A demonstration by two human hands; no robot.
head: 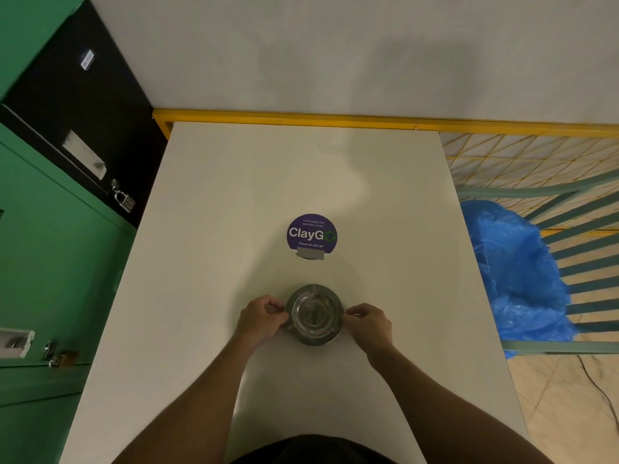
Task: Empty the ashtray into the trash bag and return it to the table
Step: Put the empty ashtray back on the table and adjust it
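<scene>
Pinching round metal ashtray [315,314] at opposite rim edges: left hand [261,318] on left rim, right hand [370,324] on right rim, fingers closed on it. Two-sided hold likely keeps dish level so nothing spills. Ashtray low centre of frame, seemingly resting on white table [234,212]; lift hard to judge. Contents unclear, dim reflections. Blue trash bag [516,272] at right edge, beside table, well apart. Purple ClayGo sticker [311,234] just above ashtray.
</scene>
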